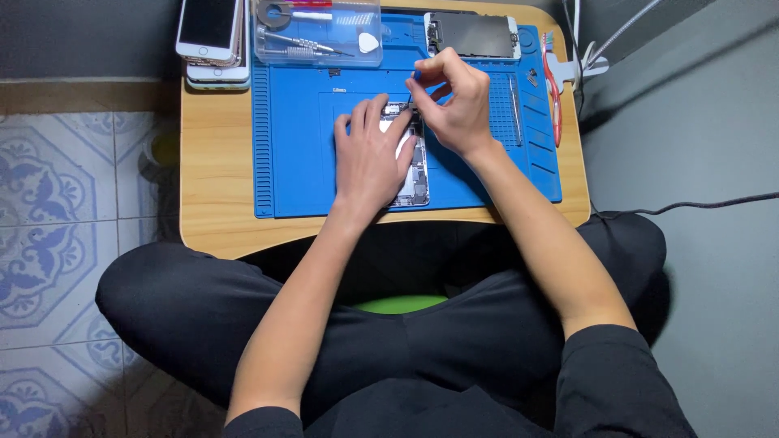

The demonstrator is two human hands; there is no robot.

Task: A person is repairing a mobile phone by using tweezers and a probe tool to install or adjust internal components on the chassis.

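Blue repair mat (300, 154) under an opened phone (414, 174).
Left hand (369, 154) lies flat, pressing the phone; right hand (454, 101) pinches a small blue-tipped screwdriver (415, 85) upright above it.

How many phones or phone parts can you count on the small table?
4, maybe more: two stacked phones at the far-left corner, an opened phone under the left hand, and a detached screen at the mat's far edge.

Blue work mat (308, 162), pale wood table (215, 154), blue-patterned floor tiles (57, 203), possibly blue-tipped tool (416, 75)
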